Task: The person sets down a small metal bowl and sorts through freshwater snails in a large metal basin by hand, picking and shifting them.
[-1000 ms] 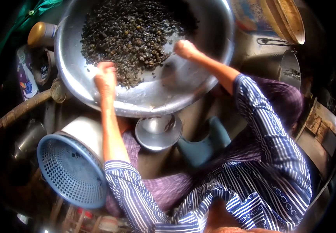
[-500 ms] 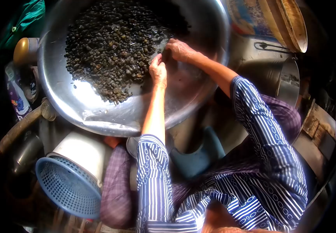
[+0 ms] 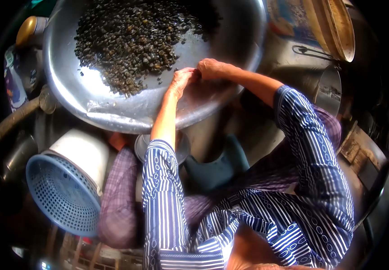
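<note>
Silvery grey on the basin (image 3: 64, 67), glaring white inside its left edge. Mottled black, brown and olive across the heap of small pieces (image 3: 122, 45), darkest toward the basin's far edge. Navy with white stripes and chains of rings on the shirt (image 3: 165, 216). Checked dull purple on the trousers (image 3: 119, 198). Blue on the basket (image 3: 31, 180), off-white on the bucket (image 3: 84, 150), dusky teal on the stool (image 3: 221, 168).

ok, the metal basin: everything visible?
The basin is wide, round-rimmed, silvery metal by its look, open side up, its far edge outside the frame. A heap of small dark pieces lies inside, with metal bare beside it. Sunlight glares at picture left. The left hand and right hand meet over its near part; contact with it is unclear.
</note>
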